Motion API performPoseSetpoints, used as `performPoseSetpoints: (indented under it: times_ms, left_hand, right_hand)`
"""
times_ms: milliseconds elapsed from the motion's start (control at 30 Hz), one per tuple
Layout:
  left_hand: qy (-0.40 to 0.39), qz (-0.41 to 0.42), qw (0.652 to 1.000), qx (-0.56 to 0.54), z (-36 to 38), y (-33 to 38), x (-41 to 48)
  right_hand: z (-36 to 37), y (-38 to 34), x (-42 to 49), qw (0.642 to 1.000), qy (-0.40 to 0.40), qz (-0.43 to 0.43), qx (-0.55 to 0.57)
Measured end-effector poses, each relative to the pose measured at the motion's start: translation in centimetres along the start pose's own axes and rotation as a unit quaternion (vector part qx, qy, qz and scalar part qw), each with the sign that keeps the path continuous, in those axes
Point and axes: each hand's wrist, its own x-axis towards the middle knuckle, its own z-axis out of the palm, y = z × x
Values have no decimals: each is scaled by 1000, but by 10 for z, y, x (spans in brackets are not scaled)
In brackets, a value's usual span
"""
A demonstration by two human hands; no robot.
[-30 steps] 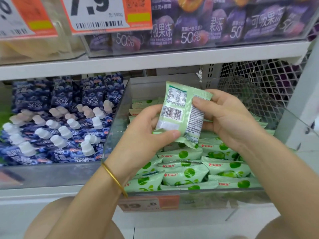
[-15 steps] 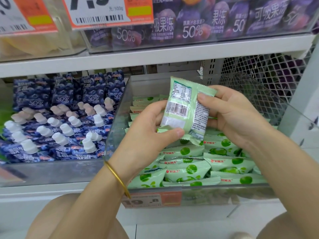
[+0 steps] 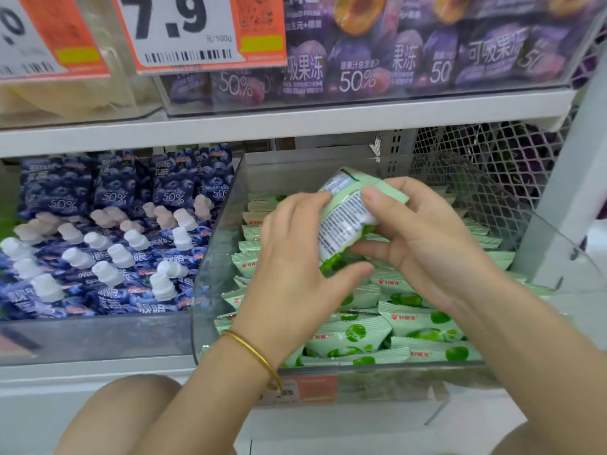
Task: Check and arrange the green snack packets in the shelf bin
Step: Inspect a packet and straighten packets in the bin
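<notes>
Two bare hands hold one small green packet [image 3: 345, 221] above a clear plastic bin [image 3: 216, 257] on a shop shelf [image 3: 295, 123]. The left hand [image 3: 295, 267], with a thin gold bangle [image 3: 253, 353] on its wrist, curls round the packet's left edge and lower end. The right hand [image 3: 423, 244] pinches the packet's top with the thumb, fingers curled beneath. The packet is glossy film with crimped ends, bent into a curve, and its white printed label panel faces up. Below the hands, the bin holds many matching pillow-shaped packets [image 3: 354, 336], pale green with round dark green fruit pictures, lying in overlapping rows. The bin's walls are smooth and see-through, with a rounded front corner. To the left lie dark blue soft pouches [image 3: 108, 257] with ridged white screw caps. Behind the bin on the right is white wire mesh [image 3: 492, 159]. On the shelf above sit shiny purple pouches [image 3: 377, 60] beside a white and orange price card [image 3: 197, 31].
</notes>
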Motion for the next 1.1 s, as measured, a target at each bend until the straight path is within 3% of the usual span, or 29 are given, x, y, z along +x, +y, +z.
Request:
performPoseSetpoints:
  times_ms: [67, 133, 233, 300, 367, 467, 567, 733, 867, 967, 1100]
  left_hand:
    - [-6, -2, 999, -33, -4, -1, 3]
    - [-17, -43, 992, -117, -9, -2, 5]
    - [-58, -129, 957, -253, -16, -1, 5]
    - [-86, -151, 934, -313, -18, 0, 5]
    - [-99, -145, 926, -334, -19, 1, 4]
    - [-101, -120, 931, -331, -15, 3, 4]
    - [-94, -105, 935, -325, -7, 5, 5]
    - [-86, -79, 974, -193, 6, 5, 5]
    - [-102, -35, 992, -72, 12, 4, 4]
    - [-99, -30, 993, -54, 13, 5, 5]
    - [-95, -28, 994, -44, 14, 5, 5]
  right_hand:
    - [-1, -2, 0, 1000, -20, 17, -1]
    - [-6, -4, 1, 999, 13, 38, -29]
    - [-15, -6, 3, 981, 64, -40, -179]
    - [-22, -8, 3, 964, 24, -82, -253]
    - [-26, -13, 1, 962, -26, -88, -258]
    - [-28, -22, -6, 961, -45, -86, -260]
    - [-38, -31, -9, 949, -16, -110, -295]
    - [-63, -50, -17, 929, 5, -80, -362]
    - [-71, -48, -21, 875, -43, -53, -479]
    - [-73, -46, -23, 818, -71, -54, -568]
    - [-69, -37, -22, 771, -77, -73, -628]
